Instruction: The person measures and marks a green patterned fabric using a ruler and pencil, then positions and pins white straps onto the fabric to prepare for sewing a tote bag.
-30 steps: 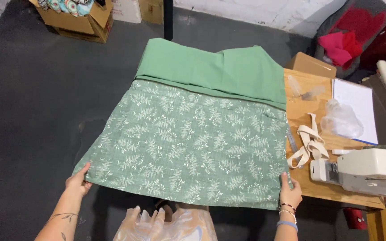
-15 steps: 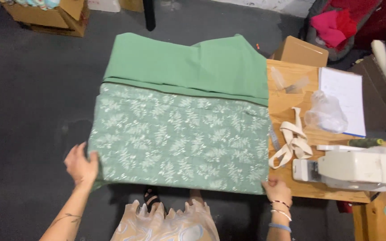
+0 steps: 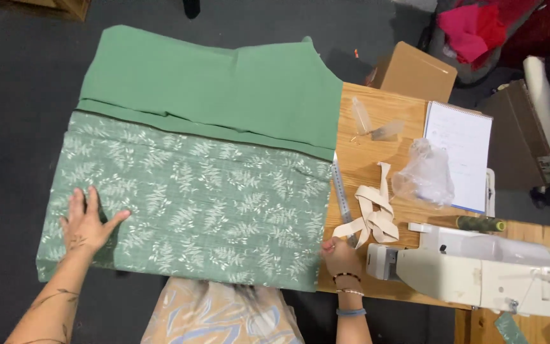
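Head view. We look down on a wooden table [image 3: 377,114] with a large piece of fabric [image 3: 192,197] laid across its left part and overhanging the left edge above the dark floor [image 3: 14,83]. The fabric's near portion is pale green with a white leaf print; the far portion is plain green [image 3: 218,83], folded over along a dark seam line.

Left hand [image 3: 87,223]: flat on the printed fabric near its left near corner, fingers spread, palm down, pressing and not pinching. The forearm carries tattoos.

Right hand [image 3: 340,255]: at the fabric's right near corner, fingers curled at the edge; we cannot tell whether they pinch the cloth or only rest against it. Bracelets sit at the wrist.

Just right of the fabric edge lies a ruler [image 3: 341,191], parallel to that edge. Beside it is a loose bundle of cream tape [image 3: 372,210]. Farther right: a crumpled clear bag [image 3: 424,175], a white notepad [image 3: 459,150], and a white sewing machine [image 3: 479,267] at the near right. A cardboard box [image 3: 415,70] stands beyond the table.
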